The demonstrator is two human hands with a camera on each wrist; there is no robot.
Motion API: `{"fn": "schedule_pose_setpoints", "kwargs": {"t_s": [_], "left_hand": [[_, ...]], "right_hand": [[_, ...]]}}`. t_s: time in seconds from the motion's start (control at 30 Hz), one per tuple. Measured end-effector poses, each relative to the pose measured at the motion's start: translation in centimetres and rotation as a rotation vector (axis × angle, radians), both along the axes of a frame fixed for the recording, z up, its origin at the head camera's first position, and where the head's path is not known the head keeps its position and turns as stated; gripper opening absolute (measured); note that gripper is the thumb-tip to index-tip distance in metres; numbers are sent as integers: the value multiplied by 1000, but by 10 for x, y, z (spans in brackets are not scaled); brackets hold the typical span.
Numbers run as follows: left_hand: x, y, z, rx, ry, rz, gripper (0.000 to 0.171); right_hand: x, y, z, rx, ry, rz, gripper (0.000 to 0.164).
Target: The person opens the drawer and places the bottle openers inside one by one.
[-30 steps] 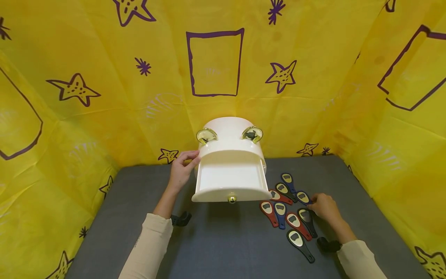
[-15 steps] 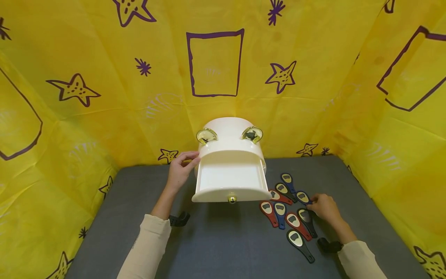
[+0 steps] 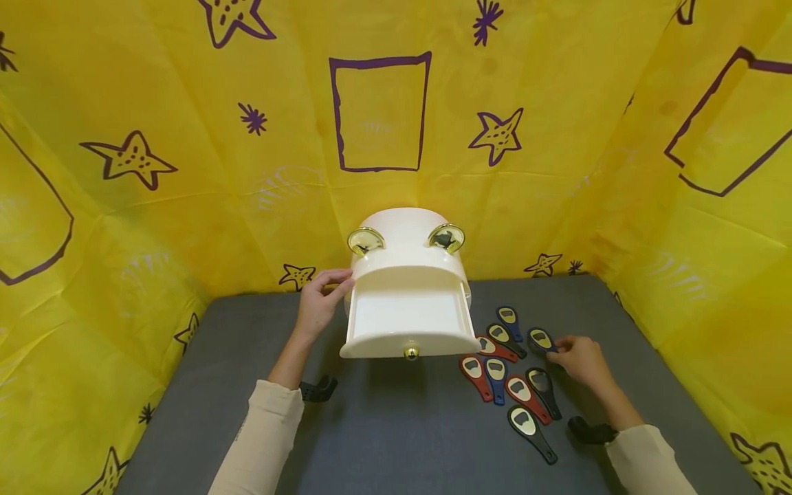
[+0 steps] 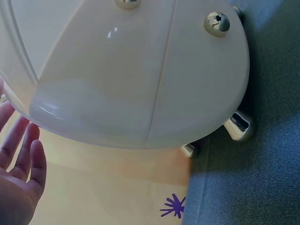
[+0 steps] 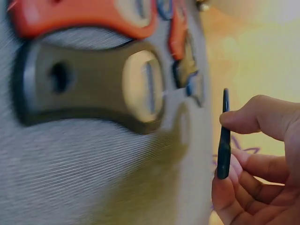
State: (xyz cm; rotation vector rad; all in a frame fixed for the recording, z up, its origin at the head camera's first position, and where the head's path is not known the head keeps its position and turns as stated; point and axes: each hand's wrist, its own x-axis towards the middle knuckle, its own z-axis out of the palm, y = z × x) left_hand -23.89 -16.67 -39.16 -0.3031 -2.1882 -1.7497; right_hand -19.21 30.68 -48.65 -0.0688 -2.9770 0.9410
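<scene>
Left hand rested, fingers loose, against the cream drawer cabinet, a blue bottle opener is pinched aloft by the right hand toward the right edge of the table: one lifted, eight more openers left lying, drawer pulled out, none seen inside!

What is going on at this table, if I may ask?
A person's right hand pinches a dark blue, paddle-shaped bottle opener with an oval metallic plate, holding it off the grey fabric-covered table. Their left hand touches the side of a glossy white rounded cabinet, whose drawer stands pulled out. Eight more openers, in red, blue and black, lie on the table.
</scene>
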Motion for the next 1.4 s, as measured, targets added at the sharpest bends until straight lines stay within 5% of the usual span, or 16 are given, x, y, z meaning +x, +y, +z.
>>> {"fn": "schedule_pose_setpoints", "kwargs": {"t_s": [0.37,0.93,1.4], "left_hand": [[3,2,6,-11,15,3,26],[3,2,2,9,0,-4,26],[3,2,2,7,18,10,26]], "right_hand": [[0,-11,67,-72,73,38,36],[-9,-52,143,-44,156,146,38],[-15,-101,174,-137,204,259,32]]}}
